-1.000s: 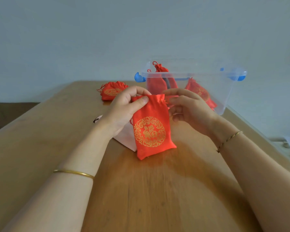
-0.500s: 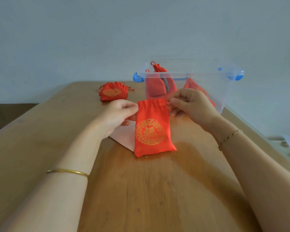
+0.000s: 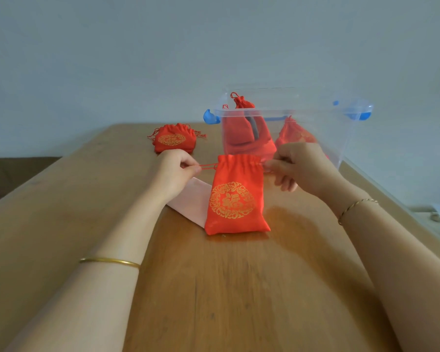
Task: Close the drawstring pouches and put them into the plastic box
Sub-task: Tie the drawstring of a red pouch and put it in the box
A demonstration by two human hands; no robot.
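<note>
At centre of the wooden table (image 3: pixel 214 288), the red drawstring pouch (image 3: pixel 235 196) stands upright on its base, its neck gathered into pleats but not yet drawn fully tight; my left hand (image 3: pixel 174 171) pinches the red cord (image 3: pixel 208 165) between thumb and forefinger, the cord running taut from the left end of the neck; my right hand (image 3: pixel 302 168) is pinched close at the right end of the neck, I judge on the matching cord, though that cord is too blurred to make out; a pale pink sheet (image 3: pixel 191 201) lies flat just behind and left of the pouch.

Progress, as I judge it: the clear plastic box (image 3: pixel 341 128), lidless with blue side latches, stands beyond the pouch at the far right of the table and already holds at least two closed pouches (image 3: pixel 244 133), one with its cinched neck rising above the rim; a small pile of pouches (image 3: pixel 174 139) waits at the far left, well apart from the box, its number not countable; the pouch in hand is mid-closure, so cinching, placing it in the box and the whole of the pile remain.

Markings: each visible pouch face carries a round gold ornamental medallion; any character at its centre is too small to read; no brand, label or other writing shows.
</note>
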